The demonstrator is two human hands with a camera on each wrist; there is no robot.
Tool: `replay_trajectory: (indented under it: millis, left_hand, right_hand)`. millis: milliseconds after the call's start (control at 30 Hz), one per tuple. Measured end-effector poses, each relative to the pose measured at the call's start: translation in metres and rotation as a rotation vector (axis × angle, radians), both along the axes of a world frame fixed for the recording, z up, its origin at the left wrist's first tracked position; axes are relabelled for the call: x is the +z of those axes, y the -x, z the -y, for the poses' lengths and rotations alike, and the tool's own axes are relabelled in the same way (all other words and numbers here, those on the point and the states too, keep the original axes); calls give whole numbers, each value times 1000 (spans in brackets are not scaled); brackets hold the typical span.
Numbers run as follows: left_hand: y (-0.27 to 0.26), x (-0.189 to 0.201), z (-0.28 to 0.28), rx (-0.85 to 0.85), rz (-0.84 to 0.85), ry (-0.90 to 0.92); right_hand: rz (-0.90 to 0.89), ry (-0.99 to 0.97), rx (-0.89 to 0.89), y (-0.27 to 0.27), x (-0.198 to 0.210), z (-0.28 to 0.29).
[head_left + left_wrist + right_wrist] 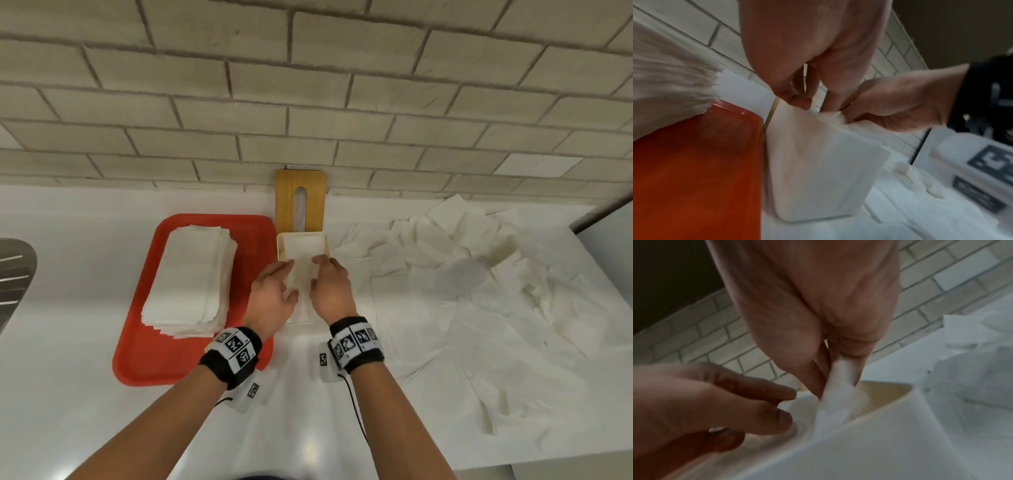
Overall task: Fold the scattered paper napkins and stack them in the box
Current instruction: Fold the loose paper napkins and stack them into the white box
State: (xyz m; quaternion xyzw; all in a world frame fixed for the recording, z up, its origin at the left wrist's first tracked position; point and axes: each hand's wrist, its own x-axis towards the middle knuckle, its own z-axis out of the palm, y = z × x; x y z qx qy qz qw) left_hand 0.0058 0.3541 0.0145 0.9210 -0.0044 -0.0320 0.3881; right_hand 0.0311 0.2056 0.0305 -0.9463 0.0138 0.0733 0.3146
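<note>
A folded white napkin (303,274) hangs upright over the open white box (281,244) at the middle of the counter. My left hand (293,278) pinches its left edge and my right hand (315,271) pinches its right edge. In the right wrist view my right hand (838,386) pinches the napkin (838,402) just above the box rim (890,394). The left wrist view shows my left hand (813,105) at the top of the box (818,170). More folded paper lies inside the box. Loose napkins (462,274) are scattered to the right.
A red tray (137,359) on the left carries a tall stack of folded napkins (191,281). The wooden slotted lid (300,198) leans on the brick wall behind the box. A metal object (13,270) sits at the far left. The counter edge runs along the right.
</note>
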Motion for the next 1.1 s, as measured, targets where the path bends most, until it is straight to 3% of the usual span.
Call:
replay_trajectory:
  millis: [133, 267, 400, 433, 467, 533, 600, 667, 733, 933, 1100]
  left_hand:
    - [-6, -9, 12, -61, -25, -184]
    - [-4, -18, 14, -56, -19, -318]
    - [4, -5, 12, -30, 107, -330]
    - [6, -4, 11, -30, 128, -295]
    - [8, -2, 10, -38, 161, -262]
    - [17, 0, 10, -64, 242, -198]
    - [30, 5, 17, -87, 306, -129]
    - [44, 10, 29, -114, 342, -62]
    - [54, 12, 44, -168, 325, -3]
    - [63, 3, 80, -308, 197, 75]
    - [59, 5, 107, -266, 36, 154]
  right_hand:
    - [-89, 254, 144, -10, -8, -15]
    - [-99, 279, 217, -10, -11, -15]
    - [384, 4, -173, 1, 4, 41]
    - [429, -9, -294, 5, 2, 64]
    - [386, -6, -408, 10, -2, 86]
    - [97, 90, -569, 17, -21, 126]
    - [-185, 241, -563, 25, -42, 152]
    - [-264, 315, -492, 34, -60, 162]
    - [-202, 327, -480, 37, -72, 165]
    - [-88, 81, -362, 26, -82, 190]
    - [121, -334, -222, 41, -30, 198]
